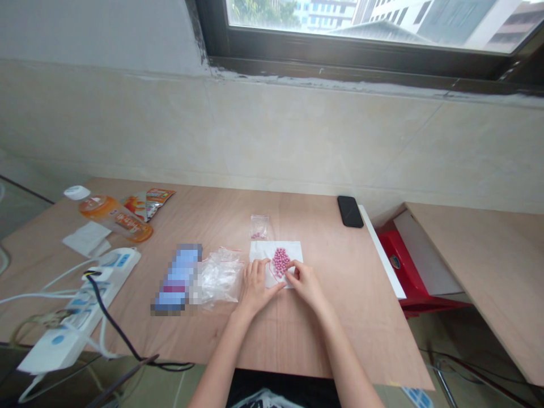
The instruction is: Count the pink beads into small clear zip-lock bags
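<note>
Head: two hands [255, 284] [306, 281], one bead cluster [280, 262]

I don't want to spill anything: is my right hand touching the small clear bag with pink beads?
Apart: the head view shows white paper between the right hand and the small clear bag lying farther back.

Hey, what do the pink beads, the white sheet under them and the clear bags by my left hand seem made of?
Pink beads: possibly plastic, slightly shiny; round and evenly coloured, but too small to be sure.
White sheet: likely matte paper; flat, straight-edged, without glare.
Clear bags: seemingly thin, glossy plastic; see-through, wrinkled, with bright glints.
</note>
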A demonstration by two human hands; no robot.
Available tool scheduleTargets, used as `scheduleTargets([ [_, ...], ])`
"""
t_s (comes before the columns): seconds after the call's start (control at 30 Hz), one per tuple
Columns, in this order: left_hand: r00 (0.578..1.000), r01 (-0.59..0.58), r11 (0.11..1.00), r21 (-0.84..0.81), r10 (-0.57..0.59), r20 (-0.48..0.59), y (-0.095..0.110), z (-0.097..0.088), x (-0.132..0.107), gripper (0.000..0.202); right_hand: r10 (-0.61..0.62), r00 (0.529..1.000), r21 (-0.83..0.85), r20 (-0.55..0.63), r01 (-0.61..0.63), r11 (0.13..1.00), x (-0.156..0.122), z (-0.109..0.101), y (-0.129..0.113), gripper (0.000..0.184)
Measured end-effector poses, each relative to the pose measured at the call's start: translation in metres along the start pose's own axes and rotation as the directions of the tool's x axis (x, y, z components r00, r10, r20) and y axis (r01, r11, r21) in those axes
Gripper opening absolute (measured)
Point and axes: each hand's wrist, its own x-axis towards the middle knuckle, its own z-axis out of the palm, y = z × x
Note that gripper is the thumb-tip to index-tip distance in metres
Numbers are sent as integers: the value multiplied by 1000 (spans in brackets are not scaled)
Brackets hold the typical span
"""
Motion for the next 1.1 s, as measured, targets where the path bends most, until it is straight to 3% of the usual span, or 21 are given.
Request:
scheduleTargets([
  [0.63, 999, 38, 999, -4, -38, -6, 1, 1, -3, 61, 31, 999, -177, -37, -37, 983, -1, -1, 3, 15],
  [1.1, 998, 49, 999, 9, -50, 37, 5, -3, -1, 58, 75, 993, -191, -87, -91, 977, 5, 2, 9, 17],
])
